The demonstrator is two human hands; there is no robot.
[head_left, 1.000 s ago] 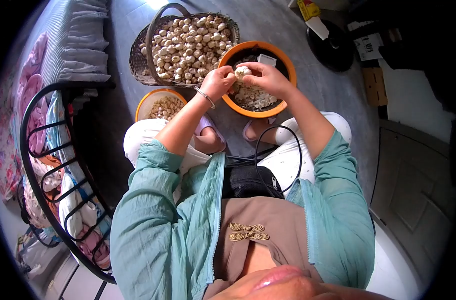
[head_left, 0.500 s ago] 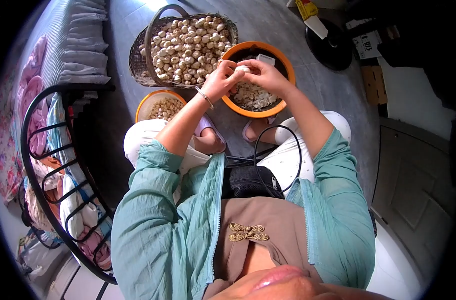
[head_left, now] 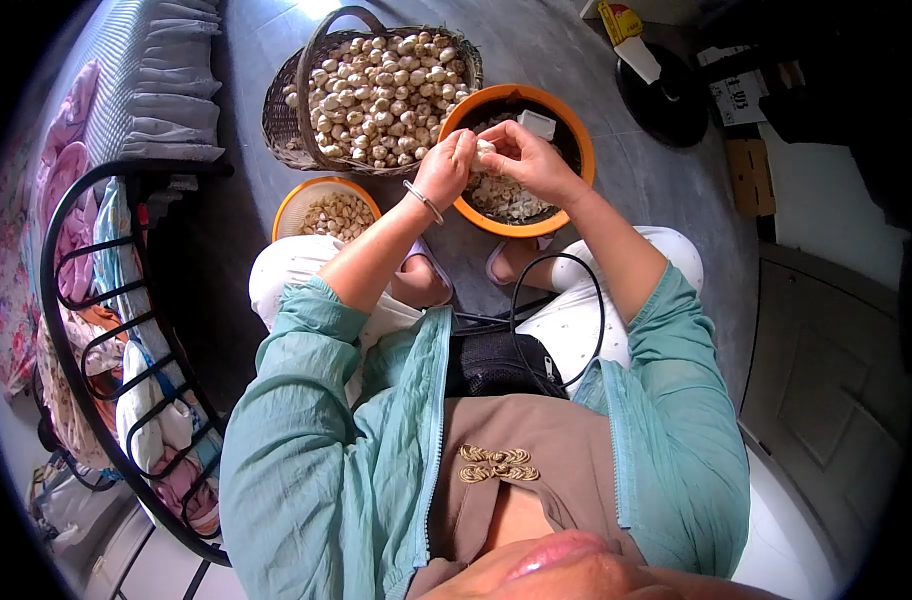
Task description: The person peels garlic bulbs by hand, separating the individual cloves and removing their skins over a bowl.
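Observation:
Above the orange-rimmed bowl [head_left: 585, 130], my left hand [head_left: 446, 172] and my right hand [head_left: 534, 168] meet around a whitish garlic bulb [head_left: 484, 150]. The fingers of both hands are closed on it and hide much of it. Papery garlic skins [head_left: 511, 197] lie in the bowl beneath, with a small white box-like piece [head_left: 536, 124] near its far side. To the left, a wicker basket [head_left: 281, 125] with an arched handle is heaped with garlic bulbs [head_left: 386, 95]. A smaller orange-rimmed basin [head_left: 288, 208] nearer to me contains loose garlic cloves [head_left: 338, 215].
On my left stands a black metal rack [head_left: 51, 270] with clothes and cloth behind its bars. A skirted bed [head_left: 171, 90] is beyond it. At the far right are a round black base [head_left: 666, 105] and a cardboard box [head_left: 750, 175]. A black cable [head_left: 602, 310] loops over my lap.
My hands have shifted slightly, with the right fingers now more raised and bent over the garlic bulb. The whole view has moved a little; the containers stand as before.

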